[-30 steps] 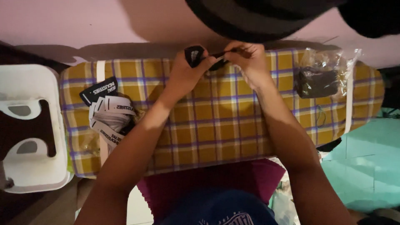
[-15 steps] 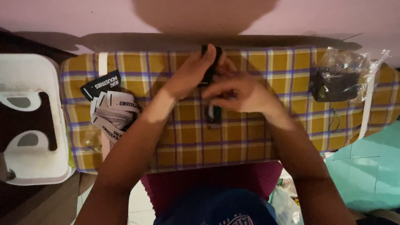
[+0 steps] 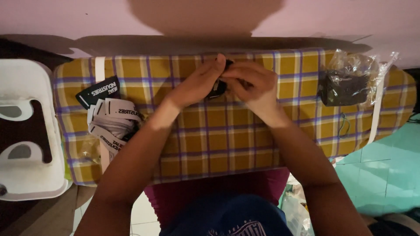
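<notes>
Both hands have risen toward the board's (image 3: pixel 245 144) far edge; left hand (image 3: pixel 199 83) and right hand (image 3: pixel 253 83) pinch one small dark item (image 3: pixel 217 88) together, steadying it for fingertip work.

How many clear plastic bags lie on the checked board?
2. One crinkled clear plastic bag holding dark items lies at the right end of the yellow checked board; a flatter clear bag lies at the left end, partly under the label pile. Others may be hidden.
</notes>
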